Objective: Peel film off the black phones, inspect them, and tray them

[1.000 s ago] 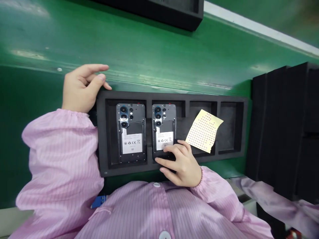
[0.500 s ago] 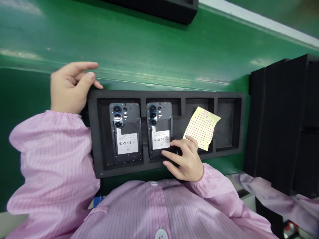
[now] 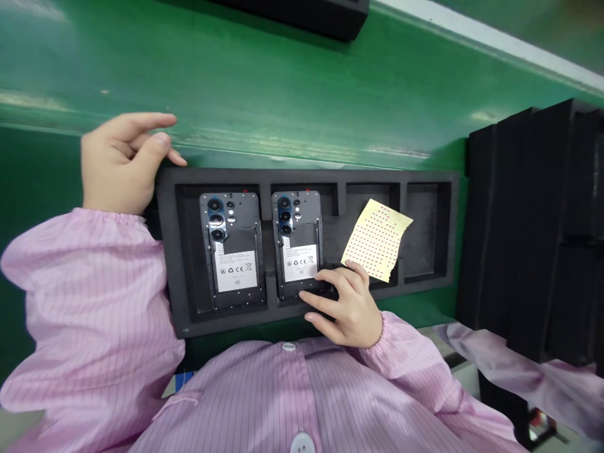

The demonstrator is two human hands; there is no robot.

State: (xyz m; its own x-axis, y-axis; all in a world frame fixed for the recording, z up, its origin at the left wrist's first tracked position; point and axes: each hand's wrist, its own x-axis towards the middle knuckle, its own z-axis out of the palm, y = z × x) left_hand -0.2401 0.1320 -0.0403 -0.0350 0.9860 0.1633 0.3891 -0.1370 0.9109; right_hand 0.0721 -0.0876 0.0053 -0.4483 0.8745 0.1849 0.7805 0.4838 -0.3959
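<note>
Two opened phones, a left one (image 3: 238, 239) and a right one (image 3: 302, 220), lie back up in compartments of a black foam tray (image 3: 302, 176). Each shows a camera column at top left and a white label below. My right hand (image 3: 349, 305) has its fingers spread over the lower end of the right phone. Beside its little finger, a yellow sheet with rows of small red marks (image 3: 377, 239) rests across the tray's right part. At the tray's top left corner is my left hand (image 3: 127, 160), fingers apart and holding nothing.
Tall stacks of black trays (image 3: 523, 233) stand at the right. Another black tray (image 3: 321, 16) is at the top edge on the green table (image 3: 236, 82). A pink sleeve (image 3: 514, 371) shows at lower right.
The whole view has shifted slightly, so the tray and hands appear a little further left. My right fingers sit slightly lower against the right phone.
</note>
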